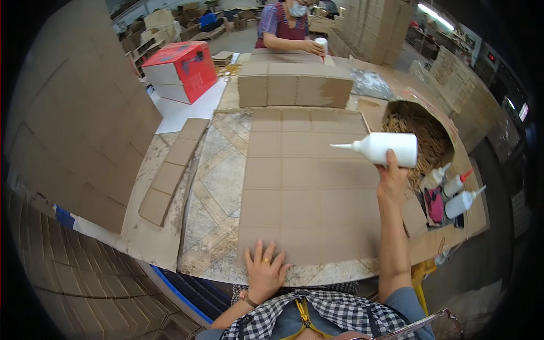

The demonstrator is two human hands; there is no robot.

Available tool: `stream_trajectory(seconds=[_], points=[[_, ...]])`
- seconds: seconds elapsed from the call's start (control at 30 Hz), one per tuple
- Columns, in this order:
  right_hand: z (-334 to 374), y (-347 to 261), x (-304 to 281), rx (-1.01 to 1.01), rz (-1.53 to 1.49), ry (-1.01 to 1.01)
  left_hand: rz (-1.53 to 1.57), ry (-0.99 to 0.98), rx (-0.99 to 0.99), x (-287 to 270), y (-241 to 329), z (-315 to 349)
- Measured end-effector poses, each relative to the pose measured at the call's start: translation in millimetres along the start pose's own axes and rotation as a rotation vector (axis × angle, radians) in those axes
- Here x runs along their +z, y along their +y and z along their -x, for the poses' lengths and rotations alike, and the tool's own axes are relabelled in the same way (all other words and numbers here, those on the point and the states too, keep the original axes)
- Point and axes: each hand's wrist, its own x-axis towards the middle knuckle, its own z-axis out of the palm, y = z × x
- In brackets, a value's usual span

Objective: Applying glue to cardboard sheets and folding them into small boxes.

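A flat brown cardboard sheet (306, 192), creased into a grid of rectangles, lies on the table in front of me. My left hand (266, 269) rests flat on its near left corner with the fingers spread. In my right hand (392, 177) is a white squeeze bottle (394, 149), held on its side above the sheet's right edge. The bottle's thin nozzle points left. Most of my right fingers are hidden behind the bottle.
Stacked cardboard blocks (294, 85) stand beyond the sheet. A red and white box (181, 71) is at far left, a cardboard strip (174, 170) nearer. To the right are a sack of rubber bands (419, 136) and several bottles (460, 203). A masked co-worker (285, 28) works opposite.
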Motion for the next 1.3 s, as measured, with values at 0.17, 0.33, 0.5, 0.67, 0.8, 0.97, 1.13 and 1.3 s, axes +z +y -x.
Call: stream_trajectory(seconds=[0.17,0.33,0.5,0.67,0.8,0.97,1.13,1.3], points=[[-72,74,87,0.02,0.149,-0.295,0.012,0.033,-0.043,9,-7,4],[-109,156,180,-0.11,0.163,-0.418,0.019,0.068,-0.077,27,-16,14],[-116,210,228,-0.093,0.153,-0.486,0.069,-0.165,-0.189,18,-13,19],[-118,238,246,-0.09,0.17,-0.554,0.006,-0.211,-0.198,16,-12,17],[-122,253,249,-0.129,0.195,-0.506,0.06,-0.154,-0.197,21,-14,17],[-123,255,251,-0.127,0.203,-0.528,0.074,-0.157,-0.205,19,-14,15],[-131,255,246,-0.085,0.161,-0.526,0.086,-0.157,-0.227,15,-11,14],[-146,243,227,-0.134,0.246,-0.485,0.071,-0.166,-0.229,16,-11,15]])
